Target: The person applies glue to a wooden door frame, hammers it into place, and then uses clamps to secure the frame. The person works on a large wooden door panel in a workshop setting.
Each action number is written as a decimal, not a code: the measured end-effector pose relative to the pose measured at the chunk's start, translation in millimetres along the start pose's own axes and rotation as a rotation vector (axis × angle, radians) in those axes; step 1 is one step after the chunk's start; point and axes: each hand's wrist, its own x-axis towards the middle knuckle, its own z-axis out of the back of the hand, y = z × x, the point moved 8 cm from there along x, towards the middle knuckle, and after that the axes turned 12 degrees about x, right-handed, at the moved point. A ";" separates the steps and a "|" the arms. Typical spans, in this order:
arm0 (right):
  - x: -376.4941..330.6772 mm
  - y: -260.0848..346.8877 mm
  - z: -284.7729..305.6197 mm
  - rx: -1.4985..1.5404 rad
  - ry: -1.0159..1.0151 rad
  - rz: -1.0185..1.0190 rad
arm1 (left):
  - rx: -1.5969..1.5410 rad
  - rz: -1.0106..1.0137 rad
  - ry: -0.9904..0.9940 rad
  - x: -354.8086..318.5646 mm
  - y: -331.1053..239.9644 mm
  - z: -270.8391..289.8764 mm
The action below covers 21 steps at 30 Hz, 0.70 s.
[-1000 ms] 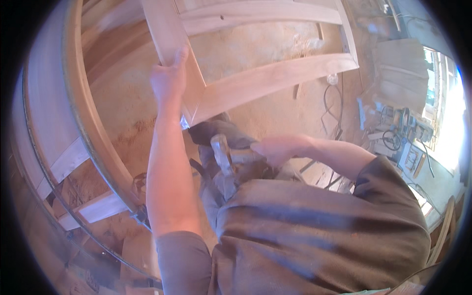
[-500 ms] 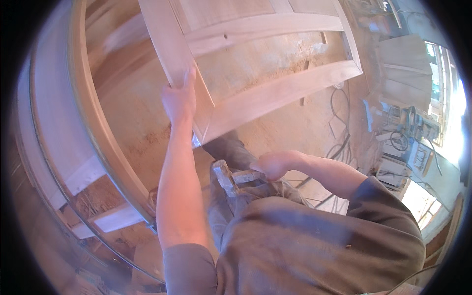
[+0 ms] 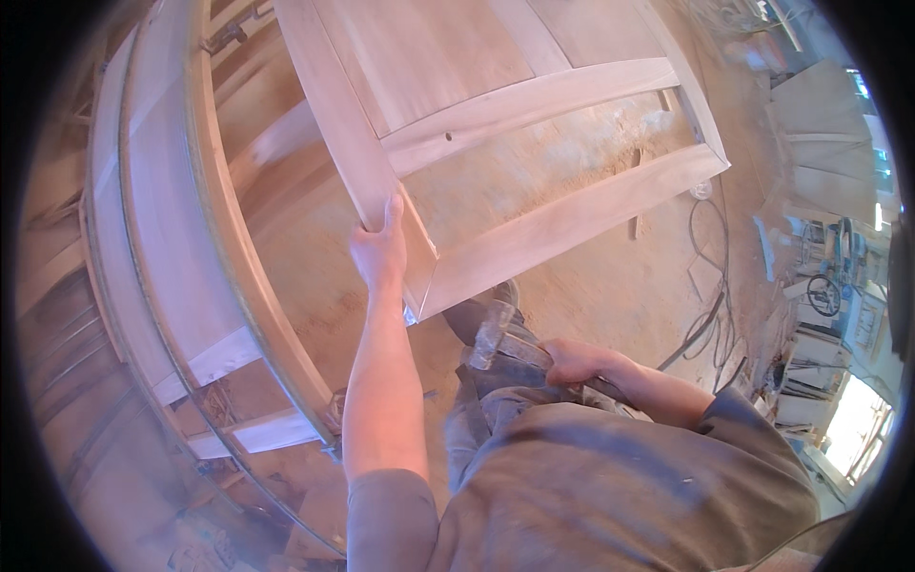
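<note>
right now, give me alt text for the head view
A person's left hand grips a pale wooden frame near one corner, while the right hand holds a hammer. Another large wooden piece shows at left.

the dusty brown floor (image 3: 581, 276) bears a looped dark cable (image 3: 707, 320) and a thin strip (image 3: 635, 227).

A dark cable (image 3: 702, 333) loops across the dusty floor (image 3: 596, 297), left of a handwheel (image 3: 823, 296).

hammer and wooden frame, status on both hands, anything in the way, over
Left hand gripping wooden frame near corner. Right hand holding hammer, apart from frame. Possibly in the way: trouser leg beneath hammer.
</note>
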 end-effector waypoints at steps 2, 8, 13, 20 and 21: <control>-14.0 -21.1 6.5 0.128 -0.037 -0.005 | 0.112 -0.008 -0.006 -1.2 -6.4 3.2; -52.8 -115.7 57.5 0.386 -0.273 0.009 | 0.595 -0.007 -0.198 -15.4 -11.8 13.3; -83.6 -201.9 115.6 0.536 -0.478 -0.019 | 0.734 -0.460 -0.179 -121.5 -62.8 -57.5; -107.8 -305.3 150.0 1.746 -0.523 0.099 | 0.813 -0.699 -0.125 -214.5 -69.6 -140.1; -106.9 -327.0 151.5 1.814 -0.452 0.134 | 0.834 -0.690 -0.127 -211.2 -66.7 -139.3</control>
